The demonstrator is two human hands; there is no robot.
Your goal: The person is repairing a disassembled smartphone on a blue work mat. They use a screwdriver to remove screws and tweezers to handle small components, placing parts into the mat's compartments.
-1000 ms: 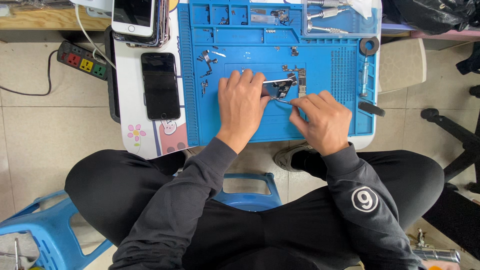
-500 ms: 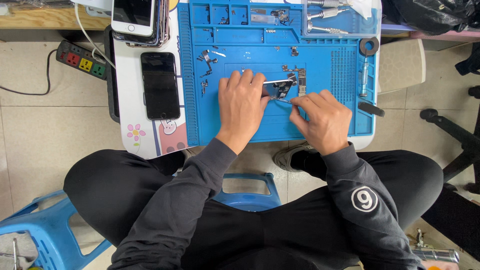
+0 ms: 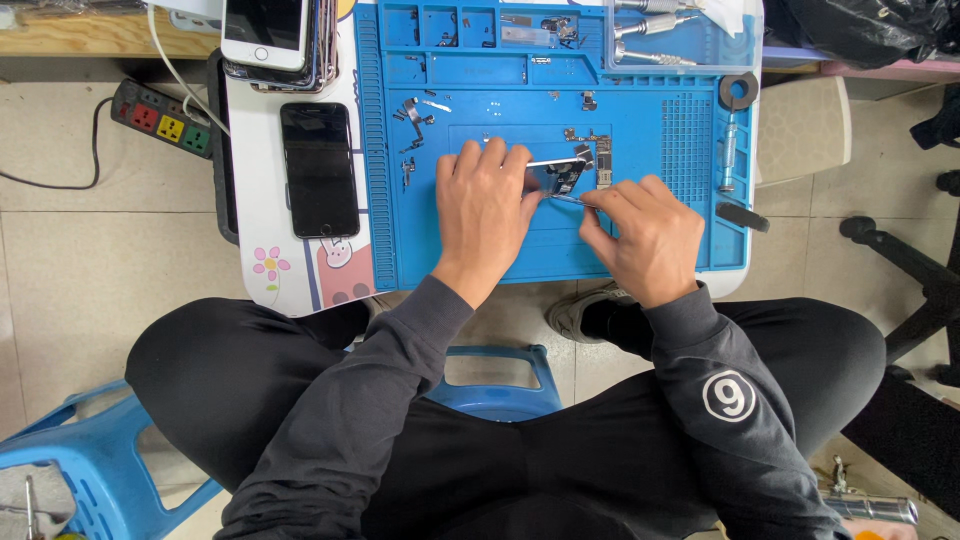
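My left hand (image 3: 485,213) lies palm down on the blue work mat (image 3: 640,110) and holds an opened phone body (image 3: 556,176) at its fingertips. My right hand (image 3: 640,235) pinches thin metal tweezers (image 3: 563,198), whose tip reaches into the phone body just beyond the left fingers. A small circuit board (image 3: 601,156) lies right behind the phone body. Both hands are close together at the mat's centre.
A black phone (image 3: 318,168) lies face up on the white table left of the mat, a stack of phones (image 3: 270,35) behind it. Small metal parts (image 3: 412,115), a screwdriver (image 3: 727,152) and a tape ring (image 3: 738,90) lie on the mat. A power strip (image 3: 162,118) sits on the floor.
None of note: both hands stay on the phone body, the right hand shifts only slightly with the tweezers.
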